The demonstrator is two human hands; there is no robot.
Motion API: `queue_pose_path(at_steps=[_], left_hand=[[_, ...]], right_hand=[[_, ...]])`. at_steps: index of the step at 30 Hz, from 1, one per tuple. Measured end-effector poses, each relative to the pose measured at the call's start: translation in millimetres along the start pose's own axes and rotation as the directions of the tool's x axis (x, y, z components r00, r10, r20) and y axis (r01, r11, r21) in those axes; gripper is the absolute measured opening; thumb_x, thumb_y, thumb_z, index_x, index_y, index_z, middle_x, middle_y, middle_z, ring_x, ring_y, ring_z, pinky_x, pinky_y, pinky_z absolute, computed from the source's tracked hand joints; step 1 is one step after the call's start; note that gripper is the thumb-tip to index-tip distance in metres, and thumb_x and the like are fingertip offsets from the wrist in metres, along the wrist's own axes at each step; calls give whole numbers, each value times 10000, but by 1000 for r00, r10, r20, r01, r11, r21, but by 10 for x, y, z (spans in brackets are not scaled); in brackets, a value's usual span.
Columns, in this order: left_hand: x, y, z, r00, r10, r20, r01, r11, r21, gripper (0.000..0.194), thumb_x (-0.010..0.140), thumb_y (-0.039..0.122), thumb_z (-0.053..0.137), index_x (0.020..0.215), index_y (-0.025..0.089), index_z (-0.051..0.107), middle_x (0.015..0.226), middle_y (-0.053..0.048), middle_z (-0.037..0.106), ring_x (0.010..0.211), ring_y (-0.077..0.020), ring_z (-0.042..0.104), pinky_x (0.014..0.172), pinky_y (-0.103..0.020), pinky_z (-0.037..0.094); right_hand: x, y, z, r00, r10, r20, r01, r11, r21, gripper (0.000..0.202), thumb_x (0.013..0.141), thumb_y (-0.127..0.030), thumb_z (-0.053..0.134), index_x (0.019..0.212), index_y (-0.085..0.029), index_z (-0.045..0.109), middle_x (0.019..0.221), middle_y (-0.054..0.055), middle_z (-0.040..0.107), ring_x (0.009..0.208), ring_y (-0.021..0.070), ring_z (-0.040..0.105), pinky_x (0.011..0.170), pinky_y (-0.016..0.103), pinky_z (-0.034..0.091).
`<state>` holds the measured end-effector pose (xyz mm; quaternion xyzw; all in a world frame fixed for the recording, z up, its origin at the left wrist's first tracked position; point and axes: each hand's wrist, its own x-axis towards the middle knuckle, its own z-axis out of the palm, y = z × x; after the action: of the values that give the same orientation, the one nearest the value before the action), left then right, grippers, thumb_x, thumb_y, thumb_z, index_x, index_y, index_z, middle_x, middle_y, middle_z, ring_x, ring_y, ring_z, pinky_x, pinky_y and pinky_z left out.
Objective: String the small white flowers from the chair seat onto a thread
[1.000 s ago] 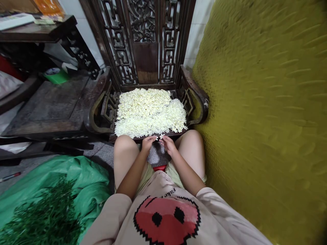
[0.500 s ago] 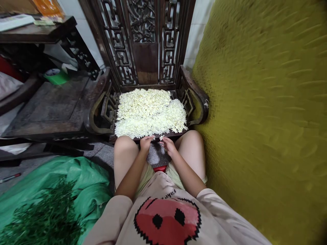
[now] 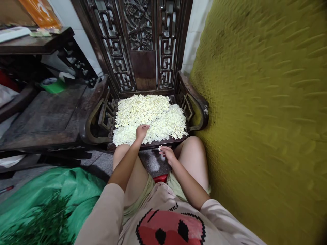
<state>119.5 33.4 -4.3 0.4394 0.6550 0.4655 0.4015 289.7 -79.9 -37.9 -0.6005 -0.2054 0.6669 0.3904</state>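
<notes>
"Whereas the two hands lay close together at the front of the carved wooden chair [image 3: 143, 64] half a second ago, how do they stand now?"

"The left hand [image 3: 142, 132] has moved forward, over the near part of the heap of white blossoms [image 3: 150, 110]; the right hand [image 3: 168, 153] has stayed back, just in front of the seat edge and apart from the heap."

"And the grip of each?"

"Right: thumb and fingertips are nearly together, pinching a single white blossom [image 3: 160, 148]. Left: the fingers are bent toward the thumb; whether a blossom lies between them cannot be told."

"Where does the heap lie?"

"It is spread thickly over the chair's seat, between the armrests [image 3: 194, 93]. The rear portion appears yellower, the front whiter; its outline is much as before, though the view has tilted and the chair sits lower."

"Which containers are visible?"

"Lower left, a green sack [image 3: 79, 183], with leafy green sprigs [image 3: 43, 221]; whether these lie inside its mouth or on top cannot be told. Upper left, an orange plastic bag [image 3: 44, 17] rests on the dark wooden desk [image 3: 49, 41], its contents indistinct."
</notes>
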Motion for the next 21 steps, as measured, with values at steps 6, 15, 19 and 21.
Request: queue_pose_path(at_steps=[6,15,19,21], left_hand=[[0,-34,-137,994,99,36,-102,990,97,466,622,387,714,1042,194,653,1097,-102,607,828,-186,570,758,-297,434],[-1036,-107,20,950,-66,305,77,997,-23,262,572,383,734,720,170,694,650,-31,622,591,-136,518,596,-262,411],[-1244,-210,86,970,-12,244,23,999,-45,257,606,370,701,759,164,691,664,-26,625,578,-123,519,570,-248,402],[-1236,-246,99,978,12,210,-3,999,-40,255,616,361,692,772,160,688,665,-26,624,577,-120,523,570,-246,406]], right_hand=[[-18,-9,12,999,-34,42,34,999,3,215,578,-338,704,711,-180,643,752,32,680,602,122,612,476,191,329],[-51,-66,25,981,-189,40,189,982,0,193,572,-342,704,688,-194,660,702,12,655,631,130,558,558,241,380],[-74,-82,35,960,-273,59,273,962,-2,171,562,-333,699,663,-198,671,669,7,646,639,135,540,598,256,394],[-83,-82,37,953,-297,62,298,955,0,173,556,-336,701,658,-198,674,651,3,639,620,130,524,604,259,393]])
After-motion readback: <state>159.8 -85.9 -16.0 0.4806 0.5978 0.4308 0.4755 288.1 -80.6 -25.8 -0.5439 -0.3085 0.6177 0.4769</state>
